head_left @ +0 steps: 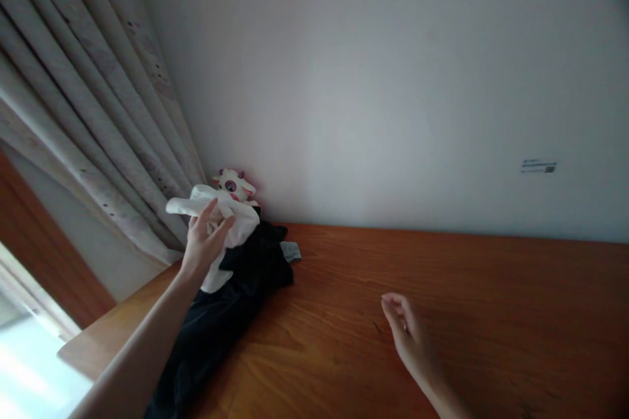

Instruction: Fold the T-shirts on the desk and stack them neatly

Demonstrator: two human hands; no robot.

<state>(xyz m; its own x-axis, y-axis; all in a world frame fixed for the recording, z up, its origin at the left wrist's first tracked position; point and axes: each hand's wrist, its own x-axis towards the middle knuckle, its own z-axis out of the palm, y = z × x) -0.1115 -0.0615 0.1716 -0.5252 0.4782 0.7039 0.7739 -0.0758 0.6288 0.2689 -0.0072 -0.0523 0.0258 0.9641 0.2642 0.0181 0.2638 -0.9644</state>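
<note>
Left hand (210, 232) with thumb and fingertips against white cloth (244, 219), near the rear left corner of the table (344, 353); clamped or merely touching, impossible to tell. Right hand (407, 334) over the table, well apart from the cloth, fingers loosely curled, with a small gap between fingers and thumb. Behind the cloth, toy cow (230, 184) close to the wall (373, 78), head visible, lower part hidden. Below the cloth, black garment (221, 314), stretched from near the rear left corner toward the front edge, partly behind the left forearm. At the garment's right side, small grey scrap (291, 251), near the rear edge. Along the left edge, pale curtain (88, 91) in slanting folds, lower end near the rear left corner. Above the rear edge, toward the right, printed label (538, 166) on the wall. Cloth itself plain white, crumpled and soft-looking, with one flap jutting leftward past the fingers; lower white patch against the black, connection to the cloth unclear.
</note>
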